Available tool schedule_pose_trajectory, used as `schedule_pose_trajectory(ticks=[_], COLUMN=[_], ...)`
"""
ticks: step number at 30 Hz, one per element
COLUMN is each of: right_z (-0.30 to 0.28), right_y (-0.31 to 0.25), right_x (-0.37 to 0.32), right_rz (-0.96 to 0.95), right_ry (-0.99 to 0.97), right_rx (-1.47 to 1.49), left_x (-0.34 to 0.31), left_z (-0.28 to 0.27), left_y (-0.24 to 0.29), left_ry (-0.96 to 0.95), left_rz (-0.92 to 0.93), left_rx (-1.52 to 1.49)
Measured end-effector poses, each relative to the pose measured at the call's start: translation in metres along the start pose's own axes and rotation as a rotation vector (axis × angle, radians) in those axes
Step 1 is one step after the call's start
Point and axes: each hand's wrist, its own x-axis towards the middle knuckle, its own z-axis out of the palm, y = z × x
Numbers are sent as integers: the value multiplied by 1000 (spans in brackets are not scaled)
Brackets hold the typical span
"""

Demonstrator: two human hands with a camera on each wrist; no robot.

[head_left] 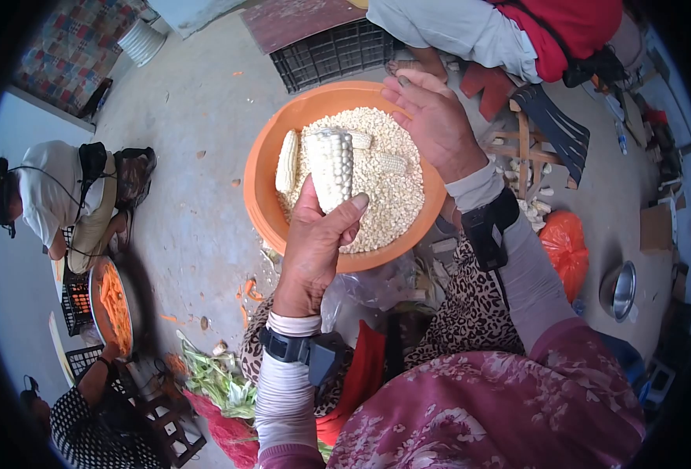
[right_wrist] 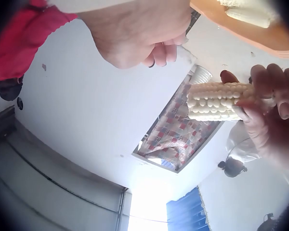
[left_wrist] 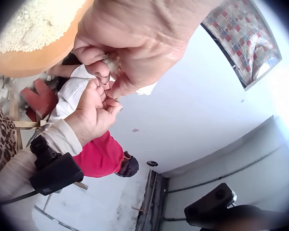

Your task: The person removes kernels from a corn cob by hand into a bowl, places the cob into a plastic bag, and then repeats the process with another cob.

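The left hand (head_left: pixel 314 246) pinches the lower end of a corn cob (head_left: pixel 331 168) between the thumb and the bent fingers. The cob stands almost upright above the basin, with its upper part free. Since only this end is gripped, I think a hard push on the upper part could turn it, or make it slip out of the fingers. Its kernels look smooth, which would help such a slip.

The right hand (head_left: pixel 439 125) is at the far right rim, apart from the cob, with its fingers loosely bent and not pressed together. I see nothing in it, but its palm is partly hidden in the right wrist view. If it comes to the cob in a hurry, it could strike the left thumb, or throw loose kernels over the rim.

Below the hands is the orange basin (head_left: pixel 258 180), well filled with loose kernels (head_left: pixel 392 203). One bare-looking cob (head_left: pixel 287 160) leans near the left wall, and others lie on the far part of the heap. A cob falling there could splash kernels out onto the floor (head_left: pixel 197 219).

At the near side, a clear plastic bag (head_left: pixel 361 293) lies close to the basin; kernels falling there could be lost in its folds. The patterned leopard cloth (head_left: pixel 478 313) could catch some also.
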Motion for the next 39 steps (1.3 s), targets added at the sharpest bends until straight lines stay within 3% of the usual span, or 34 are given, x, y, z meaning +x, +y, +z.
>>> schedule_pose_trajectory(ticks=[4,6,7,10,14,19,23,25,29,31,35,38,39], right_z=[1,2,4,15,15,15,18,20,19,17,18,16,12], right_y=[-3,-6,-4,2,13,13,14,8,11,11,3,0,-1], right_x=[4,-5,-9,-17,-15,-17,-20,-24,-21,-19,-26,-27,-23], right_rz=[-208,17,18,17,-43,-271,-324,-613,-615,-733,-690,-595,-506], right_ry=[123,-307,-307,-604,-627,-543,-484,-485,-520,-558,-598,-606,-531], right_rx=[-205,-171,-171,-89,-63,-322,-367,-739,-720,-740,-719,-678,-611], left_x=[0,0,0,1,0,1,3,5,5,5,5,7,7], left_z=[-2,-1,-1,-2,0,1,-1,-6,-6,-4,-5,-8,-8], left_y=[1,2,3,1,1,0,-1,-4,-3,-1,0,-2,-2], left_ry=[53,55,60,44,63,65,69,55,42,56,30,90,107], left_rz=[8,7,6,11,0,-31,-43,-67,-45,-36,-32,33,39], left_rx=[85,88,92,95,98,108,89,63,42,-3,-86,-66,-57])
